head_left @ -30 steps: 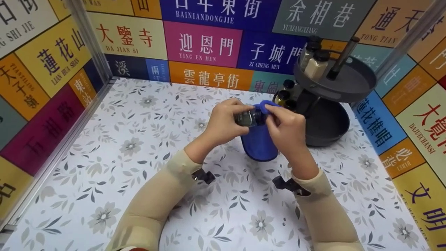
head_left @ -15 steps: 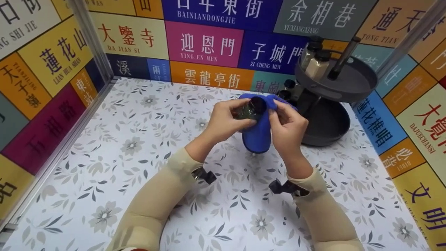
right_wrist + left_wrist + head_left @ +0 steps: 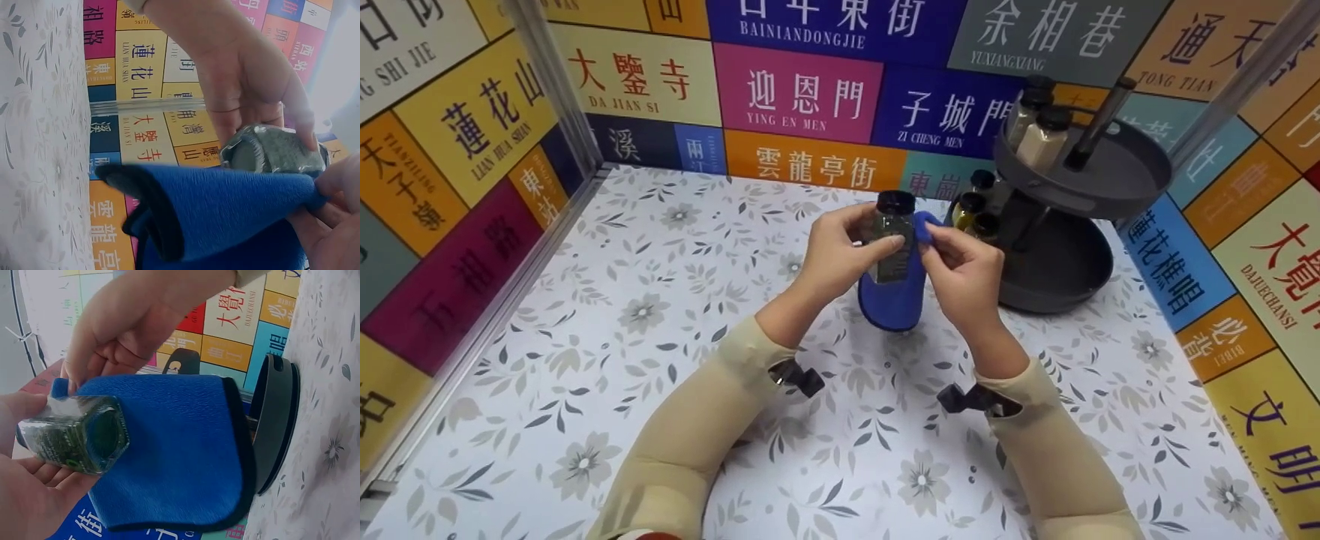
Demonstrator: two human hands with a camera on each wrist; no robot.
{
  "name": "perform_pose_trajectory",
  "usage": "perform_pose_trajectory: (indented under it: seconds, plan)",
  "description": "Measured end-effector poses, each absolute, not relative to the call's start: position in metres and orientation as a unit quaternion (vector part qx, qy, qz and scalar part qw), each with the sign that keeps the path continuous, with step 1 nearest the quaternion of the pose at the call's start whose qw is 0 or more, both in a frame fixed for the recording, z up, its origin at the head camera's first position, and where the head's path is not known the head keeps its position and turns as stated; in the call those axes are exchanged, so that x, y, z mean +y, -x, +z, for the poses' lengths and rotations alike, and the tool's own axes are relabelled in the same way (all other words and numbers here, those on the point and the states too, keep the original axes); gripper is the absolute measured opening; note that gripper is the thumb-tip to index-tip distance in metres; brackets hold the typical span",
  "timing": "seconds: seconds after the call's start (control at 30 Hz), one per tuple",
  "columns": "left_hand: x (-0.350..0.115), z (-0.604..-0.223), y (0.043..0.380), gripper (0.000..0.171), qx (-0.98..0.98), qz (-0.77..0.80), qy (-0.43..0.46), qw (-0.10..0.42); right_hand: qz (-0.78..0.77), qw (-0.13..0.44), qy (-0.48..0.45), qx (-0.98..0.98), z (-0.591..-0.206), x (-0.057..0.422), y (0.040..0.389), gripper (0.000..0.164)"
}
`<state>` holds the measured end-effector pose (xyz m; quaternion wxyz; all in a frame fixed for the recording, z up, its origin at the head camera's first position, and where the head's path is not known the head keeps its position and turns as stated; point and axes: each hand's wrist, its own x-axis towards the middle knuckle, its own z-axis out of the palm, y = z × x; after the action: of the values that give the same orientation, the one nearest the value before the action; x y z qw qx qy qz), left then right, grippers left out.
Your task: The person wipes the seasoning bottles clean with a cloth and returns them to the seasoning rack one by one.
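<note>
In the head view my left hand (image 3: 840,251) grips a glass spice jar (image 3: 894,251) with a black lid, held upright above the table. Dark green contents and a printed label show through its side in the left wrist view. My right hand (image 3: 966,277) pinches a blue cloth (image 3: 894,304) between thumb and fingers, close to the jar's right side. The cloth hangs down behind the jar and has a dark edging, plain to see on the cloth (image 3: 225,208) in the right wrist view.
To the right stands a dark two-tier round rack (image 3: 1057,277). Its upper tray (image 3: 1132,176) bears jars with black lids, among them a pale-filled jar (image 3: 1042,142). Several small jars (image 3: 969,210) sit on the lower tier's left. Printed panels wall the flower-patterned table (image 3: 660,420).
The jar has turned from lying sideways, lid to the right, to upright with its lid on top. The right hand has shifted slightly left with the cloth, which hangs behind the jar.
</note>
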<state>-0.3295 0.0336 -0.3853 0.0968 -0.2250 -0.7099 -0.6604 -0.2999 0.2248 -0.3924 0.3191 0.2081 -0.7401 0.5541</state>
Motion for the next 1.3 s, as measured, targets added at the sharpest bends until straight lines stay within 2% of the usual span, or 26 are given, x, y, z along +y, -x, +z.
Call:
perform_pose_trajectory:
  seconds: [0.1, 0.2, 0.5, 0.77, 1.1, 1.3]
  plan:
    - [0.031, -0.384, 0.328, 0.031, -0.706, -0.665, 0.22, 0.107, 0.557, 0.307, -0.222, -0.739, -0.391, 0.224, 0.299, 0.024]
    - [0.03, -0.383, 0.328, 0.029, -0.698, -0.673, 0.222, 0.105, 0.543, 0.315, -0.234, -0.743, -0.39, 0.224, 0.298, 0.023]
    - [0.029, -0.383, 0.328, 0.045, -0.71, -0.651, 0.255, 0.083, 0.474, 0.367, -0.237, -0.765, -0.389, 0.227, 0.298, 0.023]
    - [0.031, -0.384, 0.33, 0.042, -0.73, -0.616, 0.29, 0.061, 0.48, 0.378, -0.223, -0.759, -0.385, 0.231, 0.298, 0.025]
    - [0.03, -0.382, 0.328, 0.041, -0.695, -0.667, 0.259, 0.068, 0.444, 0.41, -0.242, -0.759, -0.387, 0.225, 0.294, 0.025]
    - [0.023, -0.381, 0.33, 0.04, -0.683, -0.684, 0.244, 0.081, 0.428, 0.402, -0.257, -0.767, -0.393, 0.219, 0.294, 0.023]
